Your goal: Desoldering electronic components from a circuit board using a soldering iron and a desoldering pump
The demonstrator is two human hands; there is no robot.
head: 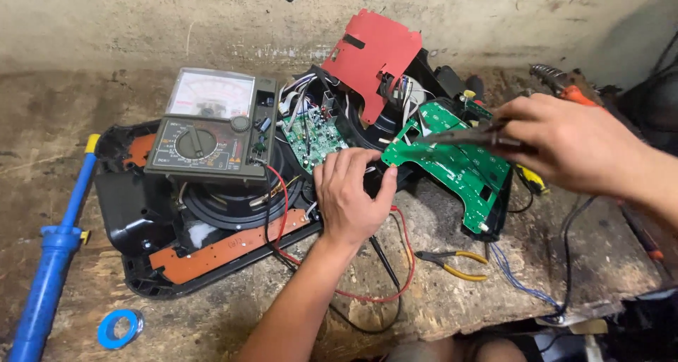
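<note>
The left hand [351,196] pinches the near corner of the green circuit board [455,161], which lies mid-bench, long axis running toward the right edge. The right hand [565,143] is clamped on a soldering iron [466,136] (tip pointing left), just above the board and the nearer of the two to it.

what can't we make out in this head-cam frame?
Head view only:
- Tool tip in the right hand: motion-blurred over the curved green board; contact unclear.
- Left hand fingertips: curl over the board's edge, hiding what they press.
- Multimeter needle: too small, glare on the dial.
- Blue desoldering pump: lower end cut by the bottom edge.
- Black housing interior: covered by the multimeter.
</note>
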